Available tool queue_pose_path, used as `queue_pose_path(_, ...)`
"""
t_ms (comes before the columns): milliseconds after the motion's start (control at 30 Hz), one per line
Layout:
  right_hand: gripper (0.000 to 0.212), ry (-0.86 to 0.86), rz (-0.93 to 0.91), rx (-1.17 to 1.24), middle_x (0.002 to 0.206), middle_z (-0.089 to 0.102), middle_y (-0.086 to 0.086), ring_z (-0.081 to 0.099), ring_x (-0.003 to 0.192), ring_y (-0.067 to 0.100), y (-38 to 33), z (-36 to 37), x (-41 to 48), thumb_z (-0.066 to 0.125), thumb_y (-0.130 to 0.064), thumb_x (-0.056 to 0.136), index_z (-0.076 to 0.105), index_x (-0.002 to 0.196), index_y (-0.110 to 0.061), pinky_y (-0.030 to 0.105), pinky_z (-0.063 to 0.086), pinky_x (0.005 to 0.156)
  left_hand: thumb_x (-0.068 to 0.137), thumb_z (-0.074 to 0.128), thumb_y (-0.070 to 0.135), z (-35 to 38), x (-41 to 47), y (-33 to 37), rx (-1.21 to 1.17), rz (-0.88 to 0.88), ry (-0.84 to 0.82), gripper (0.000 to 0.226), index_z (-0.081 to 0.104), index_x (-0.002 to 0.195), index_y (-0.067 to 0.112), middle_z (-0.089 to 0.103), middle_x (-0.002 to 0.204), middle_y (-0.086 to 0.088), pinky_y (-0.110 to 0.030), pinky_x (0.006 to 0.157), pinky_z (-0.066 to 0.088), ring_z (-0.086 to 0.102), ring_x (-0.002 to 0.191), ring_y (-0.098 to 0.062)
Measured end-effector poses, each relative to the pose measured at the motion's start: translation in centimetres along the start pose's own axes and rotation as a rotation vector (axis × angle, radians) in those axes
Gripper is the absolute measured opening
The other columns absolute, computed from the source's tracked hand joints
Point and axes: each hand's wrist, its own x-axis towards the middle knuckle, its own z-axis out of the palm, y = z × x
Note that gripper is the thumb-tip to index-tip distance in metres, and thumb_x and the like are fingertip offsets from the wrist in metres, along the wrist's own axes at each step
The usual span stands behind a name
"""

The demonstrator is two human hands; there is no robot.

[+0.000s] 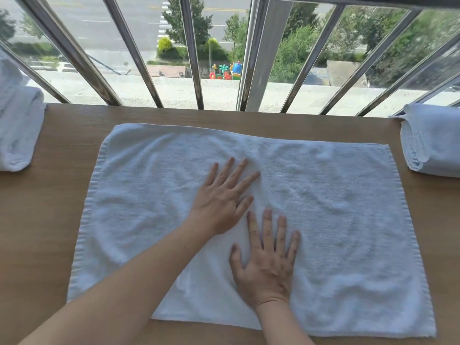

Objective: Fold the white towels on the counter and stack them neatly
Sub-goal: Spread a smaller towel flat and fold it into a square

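White folded stack (433,143) partly beyond right edge

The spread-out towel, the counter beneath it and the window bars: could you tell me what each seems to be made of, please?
Spread-out towel: looks like white cotton terry, matte, with a nubby pile and hemmed edges. Counter: wood or wood-look laminate, smooth and satin, with fine straight grain lines. Window bars: polished metal, probably stainless steel, by their bright reflections.

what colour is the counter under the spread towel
Light brown wood grain; the counter shows around the white towel in the head view.
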Motion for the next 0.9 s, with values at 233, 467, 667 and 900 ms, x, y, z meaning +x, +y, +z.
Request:
queue_pose_path(233,0.078,0.005,-0.015,-0.012,0.167,0.020,0.007,0.015,0.154,0.035,0.2,0.2,-0.1,0.049,-0.055,0.086,0.033,0.156,-0.026,0.065,0.014,0.119,0.102,0.017,0.053,-2.0,5.5,-6.3,-0.034,-0.225,0.056,0.059,0.008,0.159,0.040,0.001,0.169,0.006,-0.041,0.125,-0.007,-0.006,0.155,-0.018)
queue_pose_path(467,0.076,-0.050,0.003,-0.020,0.167,0.019,0.006,0.013,0.154,0.033,0.0,-0.5,0.0,0.045,-0.056,0.088,0.032,0.157,-0.027,0.064,0.014,0.120,0.104,0.017,0.053,-2.8,0.6,-5.0,-0.166,-0.227,0.119,0.061,0.017,0.161,0.030,0.005,0.169,-0.002,-0.038,0.125,-0.007,-0.004,0.156,-0.021)
queue_pose_path(667,0.075,-0.070,0.023,-0.018,0.165,0.023,0.007,0.018,0.153,0.035,-0.5,-1.2,-0.1,0.040,-0.056,0.087,0.036,0.155,-0.025,0.064,0.014,0.120,0.101,0.019,0.061,-0.1,-8.7,-4.3,-0.048,-0.245,0.034,0.064,0.012,0.160,0.037,0.000,0.169,0.004,-0.047,0.125,0.000,-0.005,0.156,-0.021)
queue_pose_path(900,0.077,-0.079,0.042,-0.003,0.166,0.021,0.005,0.019,0.153,0.034,-1.0,-1.6,0.0,0.036,-0.055,0.084,0.035,0.155,-0.024,0.063,0.013,0.120,0.097,0.015,0.067,-3.0,-4.1,-16.5,-0.021,-0.543,0.064,0.069,-0.002,0.159,0.043,-0.013,0.168,0.009,-0.042,0.124,-0.012,-0.016,0.154,-0.016)
